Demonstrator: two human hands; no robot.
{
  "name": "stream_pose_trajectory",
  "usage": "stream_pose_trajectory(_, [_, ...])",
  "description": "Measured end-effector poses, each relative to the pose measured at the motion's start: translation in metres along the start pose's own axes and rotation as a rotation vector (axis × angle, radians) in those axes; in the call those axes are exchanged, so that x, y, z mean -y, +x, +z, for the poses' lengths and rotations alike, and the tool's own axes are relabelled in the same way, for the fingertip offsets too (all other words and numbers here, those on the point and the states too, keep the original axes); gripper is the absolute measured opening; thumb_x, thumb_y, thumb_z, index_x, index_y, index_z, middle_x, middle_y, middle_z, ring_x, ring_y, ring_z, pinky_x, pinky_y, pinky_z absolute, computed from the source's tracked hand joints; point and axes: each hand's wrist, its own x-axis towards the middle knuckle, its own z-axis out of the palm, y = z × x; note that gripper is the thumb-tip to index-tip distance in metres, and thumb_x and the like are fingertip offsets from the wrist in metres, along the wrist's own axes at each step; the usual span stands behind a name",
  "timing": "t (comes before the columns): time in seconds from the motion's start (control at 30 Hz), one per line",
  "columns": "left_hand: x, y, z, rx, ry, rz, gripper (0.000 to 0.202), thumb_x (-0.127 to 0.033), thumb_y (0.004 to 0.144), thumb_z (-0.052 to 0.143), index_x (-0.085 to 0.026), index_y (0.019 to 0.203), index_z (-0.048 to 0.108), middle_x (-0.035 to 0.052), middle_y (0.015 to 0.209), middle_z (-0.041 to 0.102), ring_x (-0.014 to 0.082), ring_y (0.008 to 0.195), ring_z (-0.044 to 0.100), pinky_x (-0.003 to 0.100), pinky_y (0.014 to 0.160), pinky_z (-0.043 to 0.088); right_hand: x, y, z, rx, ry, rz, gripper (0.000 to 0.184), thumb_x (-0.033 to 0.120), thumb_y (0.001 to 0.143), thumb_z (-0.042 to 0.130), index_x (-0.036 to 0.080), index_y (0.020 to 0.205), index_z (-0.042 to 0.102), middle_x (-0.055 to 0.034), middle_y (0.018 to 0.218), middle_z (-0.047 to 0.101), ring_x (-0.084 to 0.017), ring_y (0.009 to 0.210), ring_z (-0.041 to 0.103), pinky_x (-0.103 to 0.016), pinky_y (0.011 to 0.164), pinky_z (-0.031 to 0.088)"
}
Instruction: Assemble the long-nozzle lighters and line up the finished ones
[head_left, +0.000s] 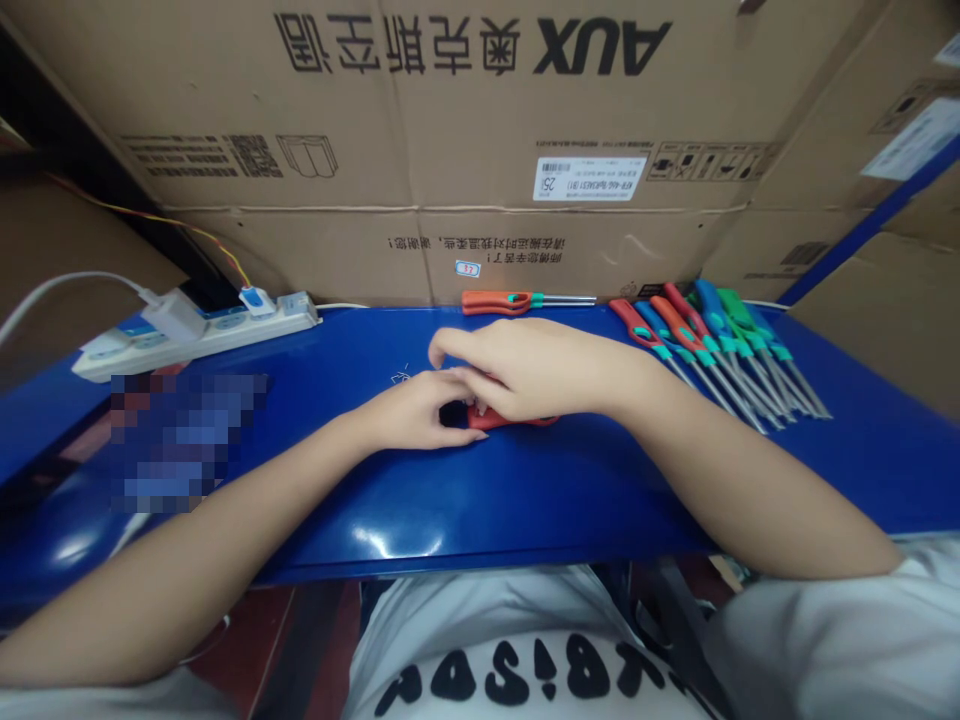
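Note:
My left hand (420,410) and my right hand (525,370) meet at the middle of the blue table (525,490). Both are closed around a small red item (499,419) with a dark part, mostly hidden under the fingers. It resembles the handle of the long-nozzle lighters nearby. My right hand lies over it from above; my left hand pinches its left end.
Several long-nozzle lighters (712,345) with red, blue and green handles lie in a row at the right. One orange lighter (517,300) lies alone by the cardboard boxes (480,130). A white power strip (195,335) with plugs sits at the left.

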Motion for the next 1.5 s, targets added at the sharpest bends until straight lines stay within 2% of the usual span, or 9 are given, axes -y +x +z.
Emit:
stream_pose_trajectory(0.07, [0.0000, -0.0001, 0.0005, -0.017, 0.000, 0.002, 0.026, -0.034, 0.088, 0.075, -0.018, 0.109, 0.073, 0.0074, 0.107, 0.077, 0.0232, 0.096, 0.073, 0.034, 0.089, 0.059, 0.0003, -0.0002, -0.0006, -0.004, 0.041, -0.015, 0.030, 0.022, 0.100, 0.041, 0.018, 0.126, 0.056, -0.0067, 0.097, 0.072, -0.017, 0.072, 0.059, -0.026, 0.060, 0.031])
stream_pose_trajectory(0.2, [0.0017, -0.0006, 0.0015, -0.029, 0.019, -0.004, 0.032, -0.035, 0.088, 0.074, -0.019, 0.117, 0.071, 0.0075, 0.109, 0.077, 0.0248, 0.100, 0.073, 0.036, 0.091, 0.059, 0.0025, 0.0002, -0.0011, -0.009, -0.079, 0.031, 0.033, 0.038, 0.106, 0.036, 0.018, 0.112, 0.062, -0.0066, 0.084, 0.070, -0.018, 0.065, 0.055, -0.028, 0.058, 0.027])
stream_pose_trajectory(0.37, [0.0006, -0.0004, 0.0002, -0.021, 0.051, 0.014, 0.024, -0.034, 0.089, 0.074, -0.018, 0.106, 0.072, 0.0079, 0.104, 0.077, 0.0236, 0.095, 0.073, 0.034, 0.087, 0.059, 0.0031, -0.0002, -0.0010, -0.010, -0.037, 0.032, 0.034, 0.019, 0.098, 0.042, 0.017, 0.129, 0.055, -0.0077, 0.096, 0.073, -0.018, 0.069, 0.058, -0.027, 0.059, 0.029])
stream_pose_trajectory(0.57, [-0.0011, 0.0003, -0.0007, 0.008, 0.011, -0.008, 0.030, -0.034, 0.090, 0.072, -0.018, 0.115, 0.071, 0.0076, 0.106, 0.077, 0.0240, 0.098, 0.073, 0.034, 0.090, 0.058, 0.0041, 0.0006, -0.0011, -0.007, -0.137, 0.055, 0.033, 0.033, 0.106, 0.035, 0.016, 0.111, 0.063, -0.0085, 0.086, 0.071, -0.018, 0.064, 0.054, -0.029, 0.058, 0.025])
stream_pose_trajectory(0.77, [-0.0001, 0.0001, -0.0004, -0.022, 0.053, -0.011, 0.027, -0.038, 0.088, 0.074, -0.016, 0.104, 0.073, 0.0091, 0.103, 0.078, 0.0237, 0.093, 0.073, 0.033, 0.084, 0.059, 0.0026, -0.0004, -0.0012, -0.023, -0.022, 0.039, 0.032, 0.017, 0.097, 0.042, 0.017, 0.124, 0.058, -0.0073, 0.096, 0.073, -0.016, 0.066, 0.055, -0.027, 0.059, 0.027])
stream_pose_trajectory(0.93, [0.0005, -0.0008, -0.0006, 0.003, 0.039, -0.036, 0.034, -0.039, 0.089, 0.073, -0.017, 0.116, 0.071, 0.0091, 0.110, 0.077, 0.0247, 0.099, 0.073, 0.035, 0.089, 0.059, 0.0031, 0.0010, 0.0001, -0.048, -0.117, 0.058, 0.031, 0.035, 0.106, 0.039, 0.016, 0.110, 0.064, -0.0089, 0.088, 0.072, -0.018, 0.065, 0.055, -0.028, 0.058, 0.024])
stream_pose_trajectory(1.13, [-0.0014, 0.0006, -0.0006, -0.019, -0.007, -0.025, 0.027, -0.037, 0.088, 0.075, -0.018, 0.107, 0.073, 0.0080, 0.103, 0.078, 0.0237, 0.094, 0.074, 0.034, 0.087, 0.060, 0.0021, 0.0008, 0.0015, -0.019, 0.034, -0.007, 0.028, 0.023, 0.103, 0.043, 0.017, 0.128, 0.054, -0.0080, 0.099, 0.074, -0.017, 0.073, 0.061, -0.026, 0.062, 0.033])
stream_pose_trajectory(1.3, [-0.0007, 0.0001, -0.0008, 0.002, 0.004, -0.048, 0.032, -0.038, 0.089, 0.074, -0.020, 0.115, 0.072, 0.0077, 0.109, 0.077, 0.0239, 0.100, 0.073, 0.034, 0.089, 0.059, 0.0028, 0.0024, 0.0034, -0.041, -0.182, 0.045, 0.034, 0.039, 0.107, 0.040, 0.014, 0.115, 0.061, -0.0108, 0.089, 0.073, -0.020, 0.068, 0.059, -0.029, 0.058, 0.027])
stream_pose_trajectory(1.5, [-0.0024, 0.0007, -0.0010, -0.008, -0.002, -0.034, 0.026, -0.037, 0.088, 0.076, -0.017, 0.104, 0.073, 0.0084, 0.102, 0.077, 0.0235, 0.093, 0.073, 0.034, 0.086, 0.059, 0.0019, 0.0016, 0.0032, -0.045, -0.042, -0.024, 0.031, 0.019, 0.099, 0.043, 0.015, 0.128, 0.054, -0.0082, 0.100, 0.073, -0.018, 0.073, 0.060, -0.027, 0.060, 0.032])
